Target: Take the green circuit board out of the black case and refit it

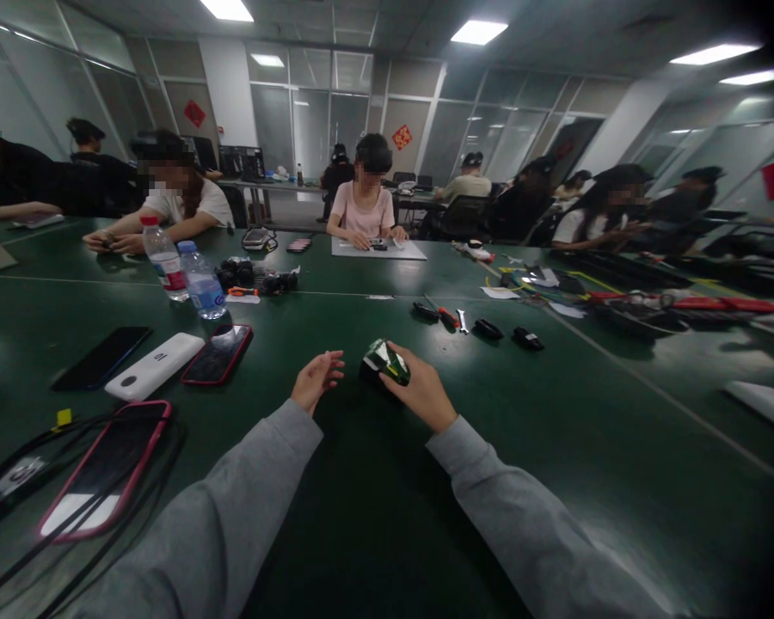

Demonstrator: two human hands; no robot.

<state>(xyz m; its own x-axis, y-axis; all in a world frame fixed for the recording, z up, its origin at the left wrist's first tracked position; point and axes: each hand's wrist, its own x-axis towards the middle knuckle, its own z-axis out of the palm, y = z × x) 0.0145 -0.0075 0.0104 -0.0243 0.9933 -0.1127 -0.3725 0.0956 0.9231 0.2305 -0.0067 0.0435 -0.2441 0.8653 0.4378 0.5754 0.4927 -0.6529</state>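
Observation:
My right hand (422, 387) grips a small dark block with a shiny green and white face (389, 361) between thumb and fingers. Its exact kind I cannot make out. To the left of it, my left hand (321, 376) hovers with loosely bent fingers apart, holding nothing and not touching the block. Beyond my right hand lie a red-handled screwdriver (449, 318), a wrench (463, 321) and several small black casings (488, 328).
At left lie a red-edged phone (218, 354), a white power bank (155, 366), a dark phone (103, 357) and a pink-cased phone (113, 468) with cables across it. Two bottles stand behind: one red-capped (164, 258), one blue-capped (202, 282). Across the green table (555, 430), a person works over a white board (400, 250).

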